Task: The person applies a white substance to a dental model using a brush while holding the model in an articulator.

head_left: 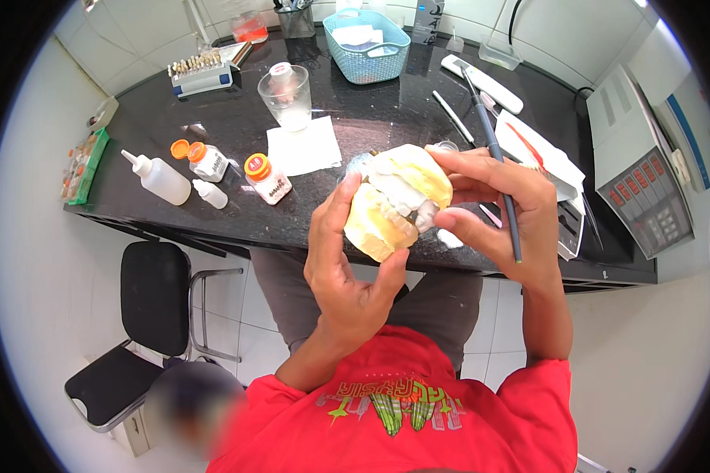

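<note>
Between both hands I hold a pair of yellow plaster dental casts (368, 229) with whitish teeth, set against each other above the bench's front edge. My left hand (333, 264) wraps the lower left side, its thumb on the base. At the upper right, my right hand (528, 201) grips the other cast (430, 172), its thumb by a pale tooth (426, 214) at the side. A slim dark brush-like tool (494, 146) is also tucked along the fingers of my right hand. The inner faces of the casts are mostly hidden.
On the black bench stand orange-capped jars (270, 183), a white squeeze bottle (162, 180), a glass cup (293, 102) by a white napkin (314, 146), and a blue basket (373, 67). A grey machine (643, 162) bounds the right. A black chair (156, 299) stands lower left.
</note>
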A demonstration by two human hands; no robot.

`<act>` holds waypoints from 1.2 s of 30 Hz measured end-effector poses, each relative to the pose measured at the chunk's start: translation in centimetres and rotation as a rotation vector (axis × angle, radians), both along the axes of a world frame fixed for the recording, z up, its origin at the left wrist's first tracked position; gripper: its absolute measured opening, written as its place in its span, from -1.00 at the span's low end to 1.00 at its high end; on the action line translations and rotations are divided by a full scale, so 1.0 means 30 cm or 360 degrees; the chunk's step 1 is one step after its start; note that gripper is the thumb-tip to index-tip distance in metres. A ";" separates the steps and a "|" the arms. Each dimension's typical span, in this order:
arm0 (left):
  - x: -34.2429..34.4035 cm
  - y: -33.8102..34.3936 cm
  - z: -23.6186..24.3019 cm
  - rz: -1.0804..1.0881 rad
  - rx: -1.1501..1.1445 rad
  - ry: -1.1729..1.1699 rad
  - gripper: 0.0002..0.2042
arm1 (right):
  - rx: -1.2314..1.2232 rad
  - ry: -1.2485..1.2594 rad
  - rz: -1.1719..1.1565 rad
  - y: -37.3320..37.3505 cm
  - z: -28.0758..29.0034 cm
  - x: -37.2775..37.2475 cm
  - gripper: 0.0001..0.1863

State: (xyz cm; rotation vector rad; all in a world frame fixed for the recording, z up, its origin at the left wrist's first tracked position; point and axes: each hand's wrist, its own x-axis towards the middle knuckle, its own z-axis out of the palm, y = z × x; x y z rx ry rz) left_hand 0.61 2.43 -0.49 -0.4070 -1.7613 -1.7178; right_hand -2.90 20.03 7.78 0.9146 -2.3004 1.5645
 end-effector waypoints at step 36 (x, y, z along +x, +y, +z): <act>0.053 0.044 -0.032 -0.1113 0.1805 -0.1074 -0.43 | -0.0373 0.0454 -0.0938 0.130 -0.236 0.416 -0.32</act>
